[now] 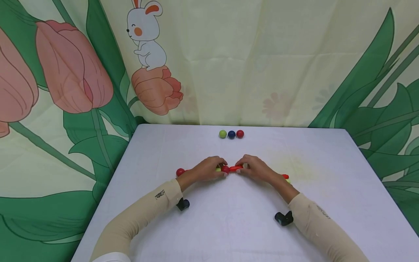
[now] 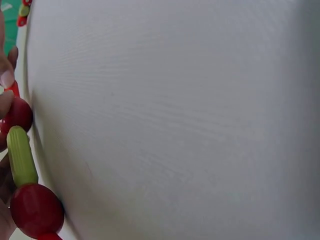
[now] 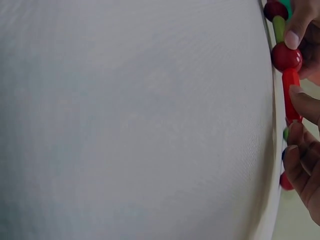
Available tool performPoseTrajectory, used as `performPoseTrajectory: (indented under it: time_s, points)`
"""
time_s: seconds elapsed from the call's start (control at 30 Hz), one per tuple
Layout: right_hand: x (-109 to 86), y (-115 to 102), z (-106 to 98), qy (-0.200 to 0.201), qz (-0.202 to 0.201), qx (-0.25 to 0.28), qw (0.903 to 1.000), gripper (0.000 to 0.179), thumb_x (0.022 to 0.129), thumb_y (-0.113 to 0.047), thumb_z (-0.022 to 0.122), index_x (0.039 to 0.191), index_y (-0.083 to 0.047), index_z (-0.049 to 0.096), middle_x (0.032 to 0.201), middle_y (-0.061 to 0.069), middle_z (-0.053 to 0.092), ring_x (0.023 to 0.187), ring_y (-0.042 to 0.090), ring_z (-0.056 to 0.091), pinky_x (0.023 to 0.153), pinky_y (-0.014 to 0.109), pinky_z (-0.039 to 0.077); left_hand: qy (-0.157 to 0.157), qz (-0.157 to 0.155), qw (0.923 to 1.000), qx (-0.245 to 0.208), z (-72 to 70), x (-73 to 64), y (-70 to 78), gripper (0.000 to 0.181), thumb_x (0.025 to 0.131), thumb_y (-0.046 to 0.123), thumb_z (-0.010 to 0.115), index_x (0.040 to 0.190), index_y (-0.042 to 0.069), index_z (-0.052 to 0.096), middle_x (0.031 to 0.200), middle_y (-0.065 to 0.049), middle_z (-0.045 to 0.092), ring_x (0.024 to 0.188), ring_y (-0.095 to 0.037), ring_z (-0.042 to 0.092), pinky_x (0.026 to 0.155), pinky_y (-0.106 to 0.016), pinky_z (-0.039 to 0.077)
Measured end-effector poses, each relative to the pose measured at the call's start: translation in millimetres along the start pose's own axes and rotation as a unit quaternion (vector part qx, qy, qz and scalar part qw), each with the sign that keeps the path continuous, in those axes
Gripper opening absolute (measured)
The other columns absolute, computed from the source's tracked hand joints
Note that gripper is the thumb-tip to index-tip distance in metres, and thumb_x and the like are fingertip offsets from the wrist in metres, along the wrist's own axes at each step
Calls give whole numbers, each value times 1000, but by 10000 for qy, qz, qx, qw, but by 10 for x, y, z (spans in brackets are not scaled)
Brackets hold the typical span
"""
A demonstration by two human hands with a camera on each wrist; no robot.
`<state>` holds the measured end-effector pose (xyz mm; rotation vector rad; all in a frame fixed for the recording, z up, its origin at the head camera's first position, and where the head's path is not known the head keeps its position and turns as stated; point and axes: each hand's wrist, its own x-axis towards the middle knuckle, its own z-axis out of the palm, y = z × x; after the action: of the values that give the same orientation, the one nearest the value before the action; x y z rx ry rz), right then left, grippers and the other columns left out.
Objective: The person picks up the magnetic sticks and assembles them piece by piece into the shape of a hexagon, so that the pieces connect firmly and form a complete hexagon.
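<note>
One red rod, one red ball

Head view: above the counter, the left grip pinched the ball, the right grip the rod. Left wrist view: a green rod linked that ball to a second ball; both balls looked glossy, probably light and slippery. Right wrist view: red rod met ball end-on; its stiff-looking shaft likely gave the surest hold.

— What shows along the pale surface?
— A green rod joins a near red ball and a far red ball.
— The hands?
— Beyond the green rod, the left hand grips the far red ball; the right hand holds a red rod.
</note>
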<state>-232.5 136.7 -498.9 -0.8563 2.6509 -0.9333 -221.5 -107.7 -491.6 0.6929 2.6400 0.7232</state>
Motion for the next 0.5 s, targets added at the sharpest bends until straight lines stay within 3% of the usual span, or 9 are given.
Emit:
performPoseTrajectory:
  time_s: [0.5]
  points:
    - [-16,-76,47,230,73,-37,9997,24,88,-19,79,112,-15,76,101,-2,69,88,14,57,74,27,49,100,198,9996,164,4,16,22,40,92,29,75,127,13,68,109,0,66,94,-12,56,81,-21,49]
